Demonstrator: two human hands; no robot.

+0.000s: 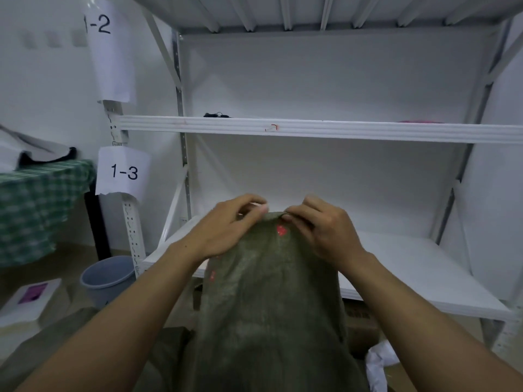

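Pinching its top hem mid-frame, left hand [226, 230] and right hand [319, 230] clamp the olive cloth [268, 306], likely soft, light and floppy, best held along that hem.

The cloth [271, 306] hangs before the shelf [424, 267], with the left hand [226, 230] and right hand [322, 230] at its top edge. A bucket [106, 278] stands left of the shelf, beside a table [42, 193].

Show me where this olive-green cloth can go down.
Lower white shelf board: bare behind and right of the olive-green cloth. Upper white shelf: free between small black item and pink item. Floor crowded: grey bucket, white box.
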